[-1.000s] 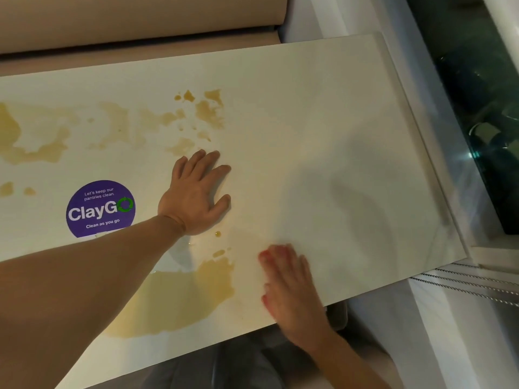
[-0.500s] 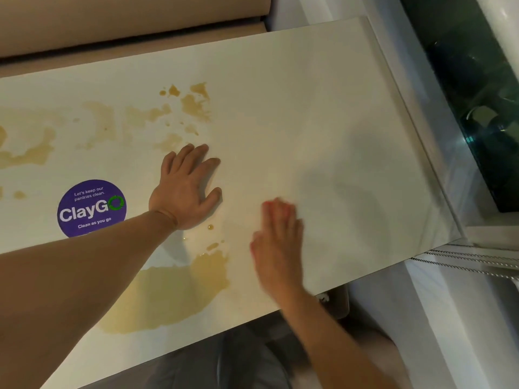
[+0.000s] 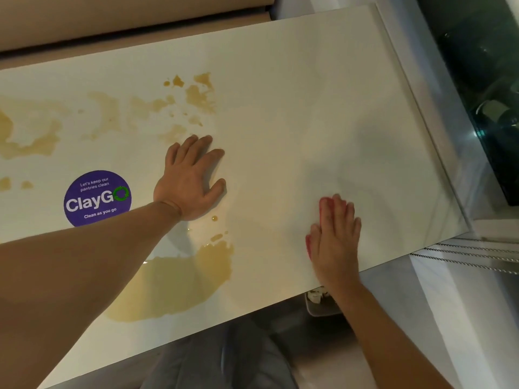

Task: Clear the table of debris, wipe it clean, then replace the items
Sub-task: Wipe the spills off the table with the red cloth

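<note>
Stained white table (image 3: 280, 94) beside window (image 3: 477, 66)

Pink cloth (image 3: 311, 242) mostly hidden under right hand (image 3: 335, 240).

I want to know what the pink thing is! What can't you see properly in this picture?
- Pink thing, head view: mostly hidden beneath the flat right hand; only its edges show.
- Spill, head view: the left forearm covers part.
- Far-left stain: cut off by the picture's edge.
- Object under the table: the table's edge hides most.
</note>
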`<act>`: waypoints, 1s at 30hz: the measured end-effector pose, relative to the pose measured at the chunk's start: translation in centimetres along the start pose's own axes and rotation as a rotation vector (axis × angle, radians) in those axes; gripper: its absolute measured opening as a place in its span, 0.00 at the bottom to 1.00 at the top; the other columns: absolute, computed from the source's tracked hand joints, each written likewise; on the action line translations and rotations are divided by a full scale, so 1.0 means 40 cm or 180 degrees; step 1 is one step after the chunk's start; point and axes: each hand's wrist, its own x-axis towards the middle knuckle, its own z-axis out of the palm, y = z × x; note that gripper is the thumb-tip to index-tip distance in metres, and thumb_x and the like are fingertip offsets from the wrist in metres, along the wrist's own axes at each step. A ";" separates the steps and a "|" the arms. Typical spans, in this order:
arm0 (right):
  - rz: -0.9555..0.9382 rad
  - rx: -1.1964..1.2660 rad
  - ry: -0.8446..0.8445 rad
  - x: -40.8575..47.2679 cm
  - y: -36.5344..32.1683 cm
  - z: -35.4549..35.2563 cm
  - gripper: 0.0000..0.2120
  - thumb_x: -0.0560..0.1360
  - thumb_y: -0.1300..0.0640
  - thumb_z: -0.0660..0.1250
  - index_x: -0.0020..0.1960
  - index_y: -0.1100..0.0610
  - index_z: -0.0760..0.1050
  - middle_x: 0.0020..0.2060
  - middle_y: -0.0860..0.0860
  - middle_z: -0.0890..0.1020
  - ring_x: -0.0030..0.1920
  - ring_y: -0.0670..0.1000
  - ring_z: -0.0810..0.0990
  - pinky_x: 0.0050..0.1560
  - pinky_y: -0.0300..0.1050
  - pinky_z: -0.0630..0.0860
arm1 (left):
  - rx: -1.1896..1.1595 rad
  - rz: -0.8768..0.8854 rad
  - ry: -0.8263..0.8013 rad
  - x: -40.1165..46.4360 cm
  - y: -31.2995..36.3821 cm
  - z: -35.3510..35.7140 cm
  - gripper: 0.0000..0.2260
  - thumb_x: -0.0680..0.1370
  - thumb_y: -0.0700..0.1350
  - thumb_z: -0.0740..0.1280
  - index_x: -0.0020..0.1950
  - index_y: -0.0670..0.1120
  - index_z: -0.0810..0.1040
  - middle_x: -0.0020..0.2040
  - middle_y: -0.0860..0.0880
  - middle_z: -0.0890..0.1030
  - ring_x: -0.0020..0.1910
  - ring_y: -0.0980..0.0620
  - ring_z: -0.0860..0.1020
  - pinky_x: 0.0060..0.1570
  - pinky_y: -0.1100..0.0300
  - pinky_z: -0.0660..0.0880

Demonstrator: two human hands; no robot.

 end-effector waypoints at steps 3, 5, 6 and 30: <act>0.0132 0.0159 0.0054 0.039 -0.105 0.009 0.28 0.85 0.50 0.52 0.82 0.60 0.53 0.82 0.60 0.54 0.81 0.66 0.51 0.77 0.68 0.57 | 0.0013 0.0004 0.0004 -0.002 -0.001 0.001 0.28 0.76 0.60 0.61 0.74 0.52 0.69 0.79 0.47 0.63 0.80 0.42 0.56 0.77 0.42 0.51; -0.0122 0.0123 -0.0170 0.012 -0.195 0.032 0.31 0.84 0.49 0.51 0.83 0.58 0.48 0.82 0.59 0.49 0.81 0.65 0.47 0.78 0.66 0.55 | 0.0016 0.0000 0.0008 -0.002 -0.002 0.003 0.28 0.76 0.60 0.61 0.74 0.52 0.69 0.79 0.47 0.64 0.79 0.42 0.56 0.77 0.42 0.51; -0.0333 0.0110 -0.0286 -0.020 -0.230 0.048 0.32 0.84 0.48 0.50 0.83 0.57 0.45 0.82 0.59 0.47 0.82 0.64 0.44 0.79 0.66 0.53 | 0.0021 -0.0008 0.0005 -0.002 -0.002 0.004 0.28 0.75 0.60 0.61 0.74 0.52 0.69 0.79 0.47 0.63 0.79 0.42 0.56 0.77 0.42 0.51; -0.0455 -0.0131 -0.0034 0.276 -0.243 -0.005 0.31 0.80 0.51 0.58 0.81 0.59 0.57 0.81 0.59 0.58 0.79 0.66 0.56 0.75 0.66 0.60 | 0.0040 0.0065 -0.0082 0.003 -0.017 0.009 0.28 0.77 0.60 0.58 0.77 0.52 0.66 0.80 0.47 0.60 0.80 0.42 0.53 0.78 0.41 0.48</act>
